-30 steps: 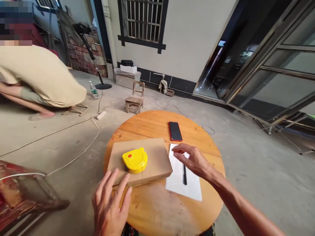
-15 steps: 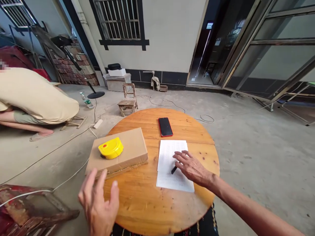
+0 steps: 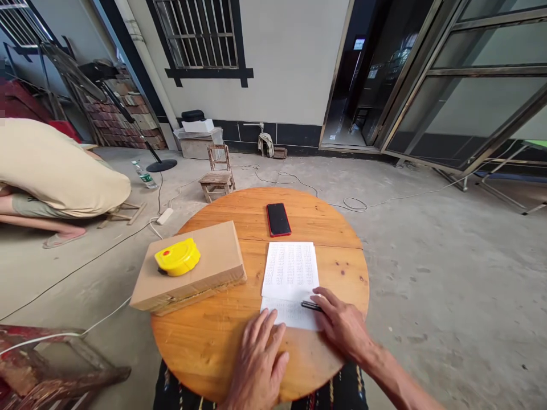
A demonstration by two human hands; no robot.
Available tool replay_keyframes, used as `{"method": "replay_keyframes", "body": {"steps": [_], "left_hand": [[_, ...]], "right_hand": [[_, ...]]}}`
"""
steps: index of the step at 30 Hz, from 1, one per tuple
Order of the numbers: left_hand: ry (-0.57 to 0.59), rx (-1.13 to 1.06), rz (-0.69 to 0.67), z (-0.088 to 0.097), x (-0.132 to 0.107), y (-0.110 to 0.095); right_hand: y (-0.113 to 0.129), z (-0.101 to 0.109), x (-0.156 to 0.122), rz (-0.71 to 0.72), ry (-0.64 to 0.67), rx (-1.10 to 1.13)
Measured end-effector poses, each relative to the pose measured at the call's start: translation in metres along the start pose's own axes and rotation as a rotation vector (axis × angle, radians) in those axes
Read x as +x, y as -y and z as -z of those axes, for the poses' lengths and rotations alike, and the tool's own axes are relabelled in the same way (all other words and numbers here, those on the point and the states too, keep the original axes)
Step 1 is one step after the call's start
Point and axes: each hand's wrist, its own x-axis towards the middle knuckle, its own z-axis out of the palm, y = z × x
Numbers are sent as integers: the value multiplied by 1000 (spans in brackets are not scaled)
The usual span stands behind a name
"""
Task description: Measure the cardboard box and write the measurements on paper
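Note:
My right hand [image 3: 344,326] is at the lower right edge of the printed paper [image 3: 289,267], its fingers curled about a black pen [image 3: 310,306]. The pen lies nearly level over the sheet, its right end hidden by the hand. My left hand [image 3: 261,353] rests flat at the paper's lower left edge, fingers stretched out and fingertips on or just by the sheet. Rows of small print cover the paper, which has a crease or a second sheet's edge across its lower part. All this is on a round wooden table [image 3: 205,347].
A cardboard box [image 3: 217,250] at the table's left bears a yellow tape measure [image 3: 178,257]. Beyond the paper lies a red-edged phone [image 3: 278,219]. A small wooden chair [image 3: 217,177] stands behind the table. Cables cross the floor, and a person [image 3: 60,168] sits bent over at left.
My left hand has moved right from beside the box to the paper's lower edge. My right hand has drawn back toward me, and the pen has turned with it. The view has shifted slightly.

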Motion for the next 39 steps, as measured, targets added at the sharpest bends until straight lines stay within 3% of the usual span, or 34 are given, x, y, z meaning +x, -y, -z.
{"method": "replay_keyframes", "body": {"steps": [5,11,15,18,21,25,28,31,34,39], "left_hand": [[-5,67,-43,-2,-8,-6],[11,79,-17,2,-7,-9],[-67,57,4,-2,-5,-13],[-188,62,6,-12,-5,-16],[-278,92,-15,-23,-4,-19],[-289,69,4,-24,-2,-27],[-250,5,2,-15,-1,-33],[-193,-128,21,-1,-1,-33],[-164,-227,142,8,1,-22],[-87,-164,233,6,13,2]], "right_hand": [[5,-2,3,51,119,-155],[4,5,-2,49,127,-168],[2,-2,-3,45,96,-133],[-1,-1,-4,10,54,-17],[3,16,-5,-77,-7,198],[16,51,-8,-309,-132,541],[21,62,-11,-395,-224,684],[25,45,-11,-439,-242,820],[34,16,-7,-431,-236,990],[53,-13,13,-353,-245,1025]]}}
